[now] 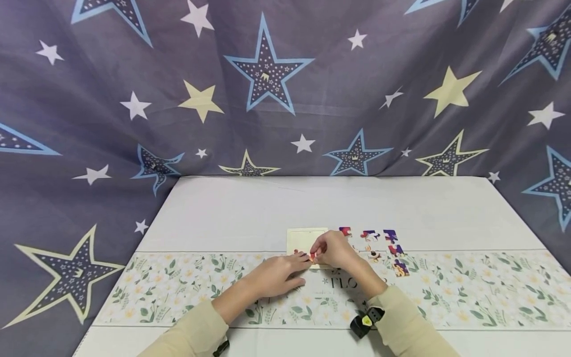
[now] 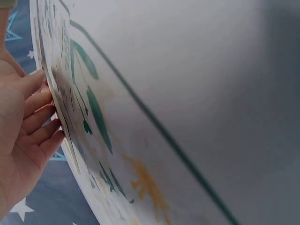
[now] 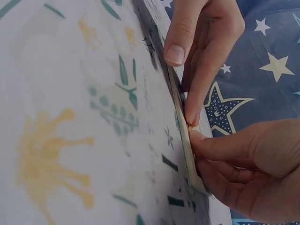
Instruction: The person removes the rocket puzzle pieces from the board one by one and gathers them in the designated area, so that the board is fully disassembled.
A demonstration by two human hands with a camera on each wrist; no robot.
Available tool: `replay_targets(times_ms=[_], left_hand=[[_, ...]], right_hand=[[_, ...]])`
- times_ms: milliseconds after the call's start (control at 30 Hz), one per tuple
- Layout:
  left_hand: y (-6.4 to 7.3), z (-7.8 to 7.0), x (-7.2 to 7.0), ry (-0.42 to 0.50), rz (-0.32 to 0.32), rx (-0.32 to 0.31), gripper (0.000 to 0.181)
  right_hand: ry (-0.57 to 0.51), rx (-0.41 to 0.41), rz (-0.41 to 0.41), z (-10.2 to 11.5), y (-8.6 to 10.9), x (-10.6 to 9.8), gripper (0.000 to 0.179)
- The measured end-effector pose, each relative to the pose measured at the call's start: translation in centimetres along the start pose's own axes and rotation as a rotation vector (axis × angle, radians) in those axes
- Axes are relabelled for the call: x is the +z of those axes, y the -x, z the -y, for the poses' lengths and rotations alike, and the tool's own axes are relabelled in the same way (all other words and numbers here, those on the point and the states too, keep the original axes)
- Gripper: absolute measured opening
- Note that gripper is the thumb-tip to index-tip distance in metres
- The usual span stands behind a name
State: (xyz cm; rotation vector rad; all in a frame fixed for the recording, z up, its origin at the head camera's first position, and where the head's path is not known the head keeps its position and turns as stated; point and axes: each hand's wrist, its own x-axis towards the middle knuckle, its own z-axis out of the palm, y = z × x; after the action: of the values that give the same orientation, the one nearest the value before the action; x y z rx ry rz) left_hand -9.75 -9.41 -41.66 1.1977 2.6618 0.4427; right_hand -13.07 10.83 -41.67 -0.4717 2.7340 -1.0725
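Note:
A pale cream puzzle tray (image 1: 296, 239) lies on the table, with some red and orange puzzle pieces along its lower part. My right hand (image 1: 335, 249) is over the tray's right side and pinches a small reddish puzzle piece (image 1: 313, 257) between thumb and forefinger. From the left, my left hand (image 1: 278, 275) rests its fingertips on the tray's lower part, close to that piece; its fingers look mostly straight. In the right wrist view the fingertips of both hands meet at the tray edge (image 3: 187, 157), where the piece is largely hidden.
Several loose puzzle pieces (image 1: 389, 235) in purple, orange and white lie right of the tray, partly behind my right hand. A floral printed band (image 1: 192, 285) crosses the white table (image 1: 232, 213). A star-patterned cloth (image 1: 285, 89) hangs behind and at the sides.

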Motion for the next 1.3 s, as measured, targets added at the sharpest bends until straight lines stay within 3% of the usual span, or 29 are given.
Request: replay_targets(times_ms=[433, 1067, 1300], left_hand=[[1.8, 1.0, -0.3, 0.055, 0.000, -0.045, 0.045], [1.4, 0.8, -0.2, 0.019, 0.000, -0.017, 0.045], [1.5, 0.7, -0.4, 0.018, 0.016, -0.033, 0.045]], right_hand=[[-0.025, 0.023, 0.010, -0.1, -0.4, -0.2, 0.011], [-0.047, 0.077, -0.015, 0.2, -0.1, 0.1, 0.009], [-0.153, 0.164, -0.016, 0.3, 0.0, 0.2, 0.006]])
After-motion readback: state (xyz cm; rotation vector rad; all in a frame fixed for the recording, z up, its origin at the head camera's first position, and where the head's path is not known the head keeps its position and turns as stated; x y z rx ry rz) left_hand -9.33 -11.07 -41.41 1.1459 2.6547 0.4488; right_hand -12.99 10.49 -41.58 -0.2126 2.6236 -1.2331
